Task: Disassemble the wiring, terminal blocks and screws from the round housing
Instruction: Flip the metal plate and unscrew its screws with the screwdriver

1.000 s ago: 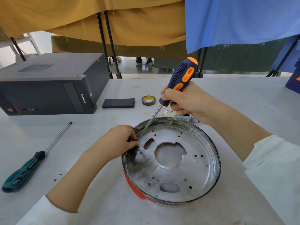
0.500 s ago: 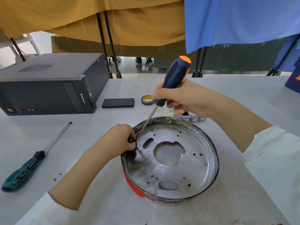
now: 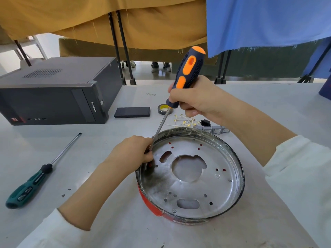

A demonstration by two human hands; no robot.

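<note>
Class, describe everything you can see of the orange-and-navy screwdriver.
The screwdriver has a navy textured handle with orange inserts and cap, and a slim steel shaft. It tilts, handle up and away, tip down at the housing's left rim. The right hand grips the lower handle; the left hand pinches near the tip.

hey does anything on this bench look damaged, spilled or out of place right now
Only small things: dark smudging soils the round housing floor near the left hand, and a few dark specks lie loose on the table beside the green screwdriver. Nothing looks broken or spilled.
</note>
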